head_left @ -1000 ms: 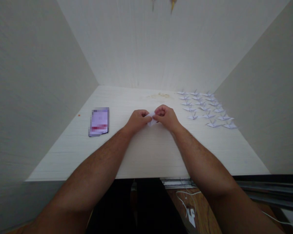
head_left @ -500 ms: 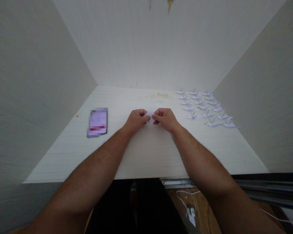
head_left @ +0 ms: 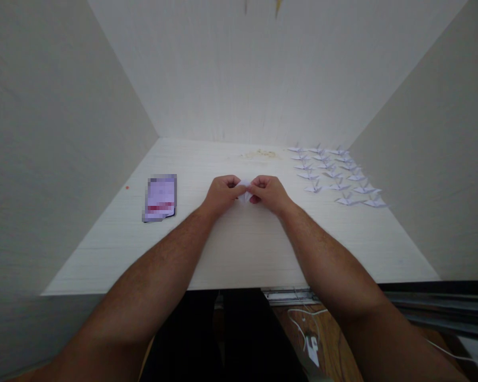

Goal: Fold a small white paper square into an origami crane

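Between my two hands, over the middle of the white table, is a small piece of folded white paper (head_left: pixel 244 197). My left hand (head_left: pixel 224 192) pinches its left side with thumb and fingers. From the right, my right hand (head_left: pixel 267 192) pinches the other side, its thumb close to the left thumb. The fingers cover much of the paper, so its exact folds cannot be made out. Several white paper cranes (head_left: pixel 338 185) stand in rough rows on the table to the right of my right hand.
A pixelated purple packet or pad (head_left: pixel 160 196) lies on the table (head_left: pixel 247 249) at left. Brownish marks (head_left: pixel 261 154) show near the back wall. Walls rise at the back and both sides. Below the front edge, a white power strip (head_left: pixel 312 350) and cables lie on the wooden floor.
The hands stay in nearly the same place on the folded paper. My left thumb has shifted slightly right, towards the right thumb. The whole view has moved very slightly.
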Action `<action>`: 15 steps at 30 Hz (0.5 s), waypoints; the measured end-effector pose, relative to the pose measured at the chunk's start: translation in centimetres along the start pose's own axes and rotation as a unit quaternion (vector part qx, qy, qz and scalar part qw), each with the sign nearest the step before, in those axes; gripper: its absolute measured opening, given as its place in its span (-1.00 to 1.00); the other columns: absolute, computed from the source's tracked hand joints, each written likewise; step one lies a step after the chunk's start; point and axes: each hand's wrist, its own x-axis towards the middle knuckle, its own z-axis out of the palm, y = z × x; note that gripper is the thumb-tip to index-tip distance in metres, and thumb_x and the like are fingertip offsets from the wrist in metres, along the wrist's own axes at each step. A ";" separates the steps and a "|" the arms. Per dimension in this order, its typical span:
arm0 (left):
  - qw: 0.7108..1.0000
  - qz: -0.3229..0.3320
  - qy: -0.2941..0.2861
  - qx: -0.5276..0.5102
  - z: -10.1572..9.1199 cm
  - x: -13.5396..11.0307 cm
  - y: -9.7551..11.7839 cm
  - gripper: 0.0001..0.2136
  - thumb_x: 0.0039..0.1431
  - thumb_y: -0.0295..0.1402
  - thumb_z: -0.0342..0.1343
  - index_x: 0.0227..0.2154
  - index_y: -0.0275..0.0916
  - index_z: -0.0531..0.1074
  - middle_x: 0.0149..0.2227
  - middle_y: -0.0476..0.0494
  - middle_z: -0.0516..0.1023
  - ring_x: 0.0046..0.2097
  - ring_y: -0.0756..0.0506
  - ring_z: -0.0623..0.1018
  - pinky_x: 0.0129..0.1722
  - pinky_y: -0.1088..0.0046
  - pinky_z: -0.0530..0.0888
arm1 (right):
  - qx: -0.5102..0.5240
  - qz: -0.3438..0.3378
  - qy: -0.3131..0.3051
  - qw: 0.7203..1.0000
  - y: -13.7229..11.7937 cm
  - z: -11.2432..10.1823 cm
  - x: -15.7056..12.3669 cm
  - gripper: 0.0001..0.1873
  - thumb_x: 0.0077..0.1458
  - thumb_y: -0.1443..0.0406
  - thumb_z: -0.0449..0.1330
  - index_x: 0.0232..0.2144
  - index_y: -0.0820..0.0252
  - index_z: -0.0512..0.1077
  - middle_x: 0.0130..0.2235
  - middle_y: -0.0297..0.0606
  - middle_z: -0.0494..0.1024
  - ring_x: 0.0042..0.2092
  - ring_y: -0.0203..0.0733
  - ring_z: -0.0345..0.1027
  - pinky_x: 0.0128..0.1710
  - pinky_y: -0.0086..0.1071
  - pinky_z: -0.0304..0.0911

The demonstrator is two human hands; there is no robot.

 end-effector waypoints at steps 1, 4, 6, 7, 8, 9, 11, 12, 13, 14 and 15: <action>1.000 0.001 0.013 -0.003 0.1 0.1 -0.1 -0.84 -0.10 -0.31 0.23 -0.59 -0.29 0.43 -0.60 0.03 0.41 -0.56 0.08 0.31 -0.56 0.55 0.21 | 0.009 0.003 -0.007 1.000 0.2 0.0 0.1 -0.80 -0.04 0.30 0.36 -0.51 0.22 0.39 -0.60 -0.38 0.49 -0.58 -0.37 0.36 -0.58 -0.53 0.24; 0.998 -0.006 0.052 -0.024 0.3 0.3 -0.5 -0.87 -0.14 -0.35 0.22 -0.61 -0.27 0.40 -0.62 0.04 0.40 -0.56 0.07 0.31 -0.56 0.54 0.20 | 0.002 0.001 -0.030 1.000 0.5 0.1 0.1 -0.76 -0.08 0.25 0.39 -0.49 0.22 0.40 -0.59 -0.36 0.51 -0.58 -0.35 0.36 -0.59 -0.52 0.24; 0.997 -0.008 0.067 -0.034 0.5 0.4 -0.6 -0.87 -0.14 -0.36 0.22 -0.62 -0.26 0.38 -0.62 0.05 0.39 -0.56 0.06 0.32 -0.57 0.53 0.20 | -0.023 -0.005 -0.032 0.999 0.4 0.3 0.0 -0.74 -0.10 0.24 0.41 -0.48 0.22 0.40 -0.60 -0.36 0.50 -0.57 -0.34 0.37 -0.60 -0.52 0.22; 0.997 -0.007 0.073 -0.036 0.6 0.4 -0.7 -0.87 -0.14 -0.36 0.22 -0.62 -0.26 0.38 -0.62 0.05 0.39 -0.56 0.06 0.32 -0.57 0.53 0.20 | -0.040 -0.008 -0.030 0.999 0.4 0.4 -0.1 -0.74 -0.11 0.24 0.41 -0.47 0.21 0.40 -0.60 -0.37 0.49 -0.57 -0.34 0.37 -0.61 -0.52 0.20; 0.996 -0.005 0.079 -0.037 0.6 0.4 -0.6 -0.87 -0.14 -0.36 0.22 -0.62 -0.26 0.38 -0.62 0.05 0.40 -0.56 0.06 0.32 -0.57 0.54 0.21 | -0.059 -0.011 -0.027 0.998 0.3 0.5 -0.1 -0.75 -0.10 0.26 0.40 -0.47 0.21 0.39 -0.61 -0.38 0.48 -0.58 -0.34 0.37 -0.62 -0.53 0.19; 0.996 -0.003 0.085 -0.039 0.7 0.3 -0.6 -0.87 -0.14 -0.36 0.21 -0.62 -0.26 0.38 -0.62 0.05 0.40 -0.55 0.06 0.33 -0.57 0.54 0.21 | -0.076 -0.015 -0.024 0.997 0.2 0.6 -0.2 -0.77 -0.09 0.28 0.39 -0.47 0.20 0.38 -0.62 -0.39 0.47 -0.58 -0.34 0.36 -0.62 -0.53 0.18; 0.994 0.003 0.095 -0.047 0.8 0.2 -0.4 -0.88 -0.13 -0.37 0.21 -0.62 -0.26 0.39 -0.62 0.05 0.39 -0.56 0.07 0.32 -0.56 0.54 0.22 | -0.090 -0.023 -0.021 0.995 0.2 0.8 -0.2 -0.80 -0.07 0.32 0.35 -0.48 0.19 0.37 -0.61 -0.38 0.48 -0.59 -0.35 0.35 -0.61 -0.52 0.19; 0.994 0.005 0.098 -0.054 0.8 0.2 -0.4 -0.89 -0.13 -0.38 0.21 -0.62 -0.27 0.39 -0.63 0.06 0.39 -0.56 0.07 0.32 -0.56 0.54 0.22 | -0.089 -0.025 -0.020 0.996 0.2 0.9 -0.2 -0.82 -0.05 0.34 0.34 -0.48 0.19 0.36 -0.61 -0.38 0.49 -0.59 -0.35 0.35 -0.60 -0.52 0.20; 0.993 0.005 0.099 -0.060 0.9 0.2 -0.3 -0.89 -0.12 -0.38 0.20 -0.62 -0.27 0.40 -0.63 0.06 0.39 -0.56 0.07 0.31 -0.57 0.54 0.23 | -0.086 -0.025 -0.019 0.996 0.2 0.9 -0.2 -0.83 -0.04 0.35 0.32 -0.49 0.19 0.36 -0.60 -0.37 0.50 -0.59 -0.35 0.35 -0.60 -0.52 0.20; 0.993 0.005 0.099 -0.066 0.9 0.2 -0.3 -0.89 -0.12 -0.37 0.20 -0.62 -0.27 0.40 -0.63 0.06 0.39 -0.57 0.08 0.31 -0.57 0.54 0.23 | -0.082 -0.022 -0.017 0.996 0.3 1.0 -0.2 -0.83 -0.04 0.35 0.31 -0.50 0.20 0.35 -0.60 -0.36 0.50 -0.59 -0.36 0.35 -0.60 -0.52 0.20; 0.993 0.005 0.099 -0.069 0.9 0.2 -0.3 -0.89 -0.12 -0.37 0.20 -0.61 -0.27 0.40 -0.63 0.06 0.39 -0.57 0.08 0.31 -0.57 0.54 0.23 | -0.078 -0.018 -0.016 0.997 0.3 1.0 -0.1 -0.83 -0.04 0.35 0.31 -0.51 0.20 0.35 -0.60 -0.36 0.50 -0.59 -0.36 0.35 -0.60 -0.52 0.20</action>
